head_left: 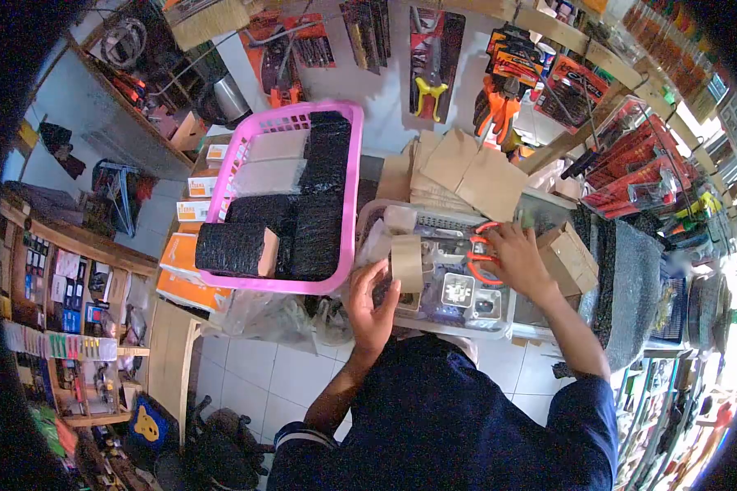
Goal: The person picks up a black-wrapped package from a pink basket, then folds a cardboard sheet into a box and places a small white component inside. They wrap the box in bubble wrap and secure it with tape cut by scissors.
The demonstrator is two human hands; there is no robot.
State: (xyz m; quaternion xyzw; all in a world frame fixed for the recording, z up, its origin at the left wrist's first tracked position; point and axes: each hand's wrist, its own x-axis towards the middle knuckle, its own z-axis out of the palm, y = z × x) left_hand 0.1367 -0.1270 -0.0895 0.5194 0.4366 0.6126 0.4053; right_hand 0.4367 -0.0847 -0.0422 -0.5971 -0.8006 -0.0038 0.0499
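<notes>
My left hand is closed around the edge of a brown roll that looks like packing tape, at the left side of a clear-grey plastic basket. Over the basket's right side, my right hand has its fingers and thumb at the handles of orange-handled scissors, whose blades point left. The fingers partly cover the handles. Below the scissors, white square boxes with metal parts lie in the basket among clear plastic wrapping.
A pink basket holds black-wrapped packages on the left, beside orange-white boxes. Flattened cardboard lies behind, and an open carton stands right. Pliers hang on the wall; bubble wrap sits at far right.
</notes>
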